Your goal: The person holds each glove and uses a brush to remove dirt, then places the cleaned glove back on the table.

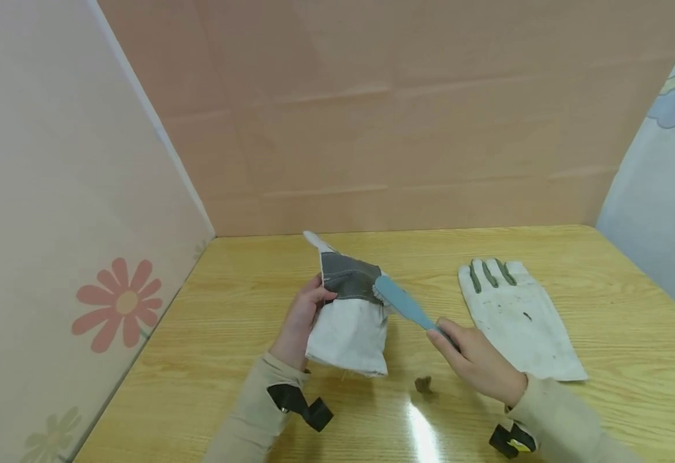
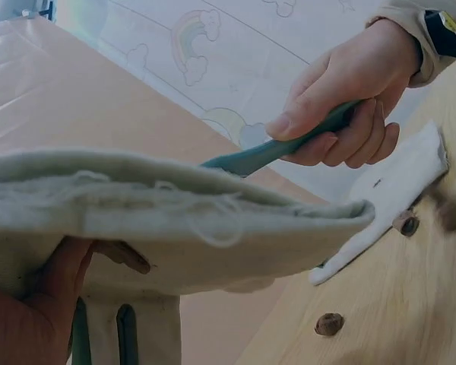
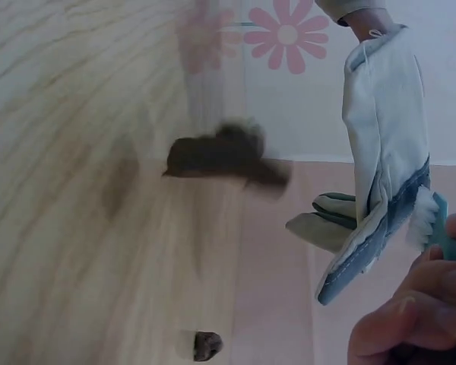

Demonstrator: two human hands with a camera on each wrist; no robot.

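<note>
A white work glove [image 1: 346, 331] with a grey patch is held up off the table by my left hand [image 1: 299, 325], whose thumb lies over its side. In my right hand [image 1: 479, 363] is a blue brush [image 1: 405, 302], gripped by the handle. Its white bristles [image 3: 422, 218] meet or nearly meet the grey patch in the right wrist view. The glove's open cuff with frayed threads [image 2: 224, 217] faces the left wrist camera. Most of my left fingers are hidden behind the glove.
Another white glove [image 1: 522, 321] with green between its fingers lies flat at the right, bearing dark specks. Brown lumps [image 2: 329, 325] show on the wooden table [image 1: 245, 283]; one brown clump [image 3: 213, 157] is blurred. Pink-brown sheeting [image 1: 401, 128] hangs behind, with pale patterned walls at both sides.
</note>
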